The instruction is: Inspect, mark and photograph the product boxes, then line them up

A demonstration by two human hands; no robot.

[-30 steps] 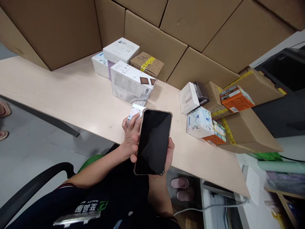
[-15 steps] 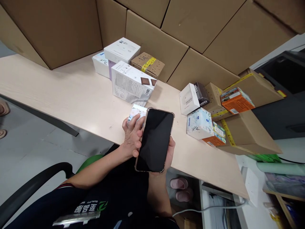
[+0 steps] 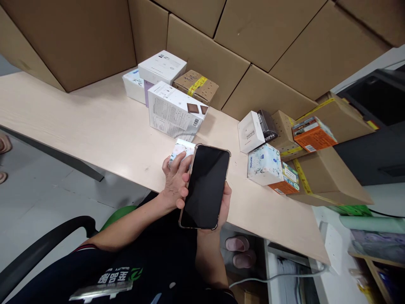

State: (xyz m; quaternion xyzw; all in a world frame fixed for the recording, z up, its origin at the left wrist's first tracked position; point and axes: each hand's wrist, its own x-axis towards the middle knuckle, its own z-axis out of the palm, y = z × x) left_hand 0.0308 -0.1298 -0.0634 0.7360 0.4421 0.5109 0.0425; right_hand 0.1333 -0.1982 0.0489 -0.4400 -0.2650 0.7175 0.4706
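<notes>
Head view: right hand (image 3: 225, 203) clasps flat black glass-faced phone (image 3: 207, 188), likely rigid, fragile, best held by its edges; left hand (image 3: 173, 182) touches white floral carton (image 3: 182, 146), grip unclear.

The person wears a dark shirt (image 3: 158, 261) with short sleeves. The left sleeve's edge (image 3: 86, 248) has thin stripes, red and white. On the chest is a logo (image 3: 117, 275) with white characters and a green mark, and below it a shiny, silvery strip (image 3: 100, 291).
</notes>
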